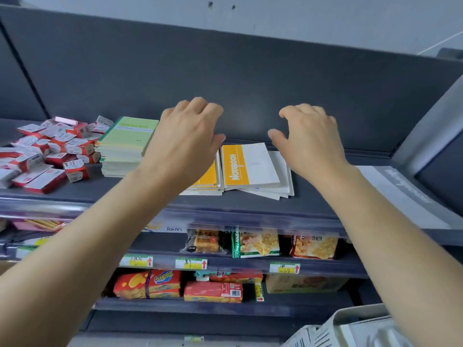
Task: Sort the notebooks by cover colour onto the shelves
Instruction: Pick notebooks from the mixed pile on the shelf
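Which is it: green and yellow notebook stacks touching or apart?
Cannot tell: head view, left hand hides the space between green stack and yellow stack.

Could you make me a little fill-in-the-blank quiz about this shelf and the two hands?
1. The tall notebook stack beside the small red boxes has ____ covers.
2. The yellow-banded notebook near the hands bears the printed word ____.
3. The left hand and the right hand both hold ____.
Missing words: green; Notebook; nothing.
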{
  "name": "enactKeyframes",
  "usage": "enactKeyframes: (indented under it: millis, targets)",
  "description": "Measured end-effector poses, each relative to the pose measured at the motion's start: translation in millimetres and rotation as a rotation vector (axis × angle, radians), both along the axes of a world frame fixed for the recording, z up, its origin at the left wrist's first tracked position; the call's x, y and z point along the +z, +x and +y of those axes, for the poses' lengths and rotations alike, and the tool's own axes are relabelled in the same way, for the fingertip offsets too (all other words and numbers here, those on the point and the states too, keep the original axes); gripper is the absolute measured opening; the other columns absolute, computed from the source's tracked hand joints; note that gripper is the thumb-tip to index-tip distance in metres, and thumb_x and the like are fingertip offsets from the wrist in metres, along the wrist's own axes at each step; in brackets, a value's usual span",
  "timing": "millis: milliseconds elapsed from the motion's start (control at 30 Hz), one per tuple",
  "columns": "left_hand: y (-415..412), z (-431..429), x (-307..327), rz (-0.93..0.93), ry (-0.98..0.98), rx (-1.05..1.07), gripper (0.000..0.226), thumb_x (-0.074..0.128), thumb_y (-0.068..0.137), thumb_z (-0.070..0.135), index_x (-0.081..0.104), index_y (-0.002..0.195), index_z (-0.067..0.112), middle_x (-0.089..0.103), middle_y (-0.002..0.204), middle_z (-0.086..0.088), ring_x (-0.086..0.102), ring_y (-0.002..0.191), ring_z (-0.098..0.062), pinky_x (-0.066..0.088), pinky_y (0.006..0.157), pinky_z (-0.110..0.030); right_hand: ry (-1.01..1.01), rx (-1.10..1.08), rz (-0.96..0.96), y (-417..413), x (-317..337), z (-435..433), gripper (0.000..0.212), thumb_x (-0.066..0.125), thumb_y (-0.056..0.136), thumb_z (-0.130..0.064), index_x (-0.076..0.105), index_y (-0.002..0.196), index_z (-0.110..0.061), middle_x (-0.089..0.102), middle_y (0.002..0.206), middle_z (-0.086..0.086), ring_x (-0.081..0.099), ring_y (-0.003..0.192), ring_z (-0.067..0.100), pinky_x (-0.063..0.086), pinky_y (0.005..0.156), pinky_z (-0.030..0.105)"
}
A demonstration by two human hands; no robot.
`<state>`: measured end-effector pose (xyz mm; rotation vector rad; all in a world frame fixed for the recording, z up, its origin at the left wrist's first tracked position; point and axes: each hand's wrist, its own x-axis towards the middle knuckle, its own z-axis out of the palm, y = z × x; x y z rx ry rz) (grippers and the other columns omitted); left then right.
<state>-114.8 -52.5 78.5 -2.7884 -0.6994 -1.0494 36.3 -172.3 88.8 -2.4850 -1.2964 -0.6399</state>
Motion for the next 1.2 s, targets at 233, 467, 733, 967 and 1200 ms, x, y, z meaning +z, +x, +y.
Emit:
enactKeyframes:
  millis: [233, 467, 733, 967, 1200]
  targets:
    - [12.1, 24.7, -33.5, 0.096, -0.144, -0.003, 0.038, 0.056, 0.094, 0.025, 0.053, 0.128, 0.01, 0.056, 0.123, -0.01, 0.051, 0.11, -0.033, 0.039, 0.092, -0.042, -0.088, -0.041, 0.255, 34.3, -40.2, 30.0, 0.038, 0.053, 0.095, -0.036, 0.055, 0.118, -0.005, 0.058, 0.115, 0.012, 0.051, 0.107, 0.032, 0.042, 0.083, 0.039]
    - [26.7, 66.9, -85.1, 0.269, -0.484, 0.263, 0.042, 0.051, 0.096, 0.032, 0.05, 0.13, 0.007, 0.053, 0.125, -0.014, 0.055, 0.106, -0.032, 0.044, 0.085, -0.039, -0.301, -0.095, 0.546, 89.8, -96.6, 61.3, 0.047, 0.057, 0.089, -0.052, 0.056, 0.105, -0.008, 0.059, 0.112, 0.011, 0.05, 0.092, 0.026, 0.037, 0.068, 0.031]
    - [51.2, 88.8, -119.7, 0.551, -0.575, 0.567, 0.068, 0.045, 0.09, 0.06, 0.05, 0.119, -0.001, 0.047, 0.124, -0.02, 0.041, 0.117, -0.036, 0.038, 0.093, -0.042, -0.406, -0.072, 0.593, 120.7, -111.9, 85.6, 0.041, 0.067, 0.084, -0.041, 0.044, 0.068, -0.01, 0.053, 0.086, 0.006, 0.049, 0.085, 0.024, 0.037, 0.06, 0.029]
    - [57.9, 98.6, -116.4, 0.454, -0.714, 0.707, 0.085, 0.063, 0.076, 0.063, 0.041, 0.127, -0.002, 0.044, 0.126, -0.021, 0.039, 0.12, -0.036, 0.041, 0.091, -0.045, -0.301, -0.132, 0.588, 128.6, -110.6, 90.3, 0.033, 0.068, 0.083, -0.018, 0.054, 0.108, -0.003, 0.058, 0.113, 0.009, 0.053, 0.097, 0.027, 0.038, 0.069, 0.028]
    - [54.2, 104.2, -116.1, 0.26, -0.665, 0.684, 0.047, 0.062, 0.088, 0.013, 0.039, 0.124, -0.008, 0.042, 0.125, -0.023, 0.039, 0.12, -0.036, 0.039, 0.079, -0.038, -0.133, -0.223, 0.584, 130.4, -108.1, 87.1, 0.04, 0.05, 0.089, 0.001, 0.038, 0.127, 0.003, 0.054, 0.123, 0.018, 0.054, 0.106, 0.034, 0.038, 0.069, 0.034]
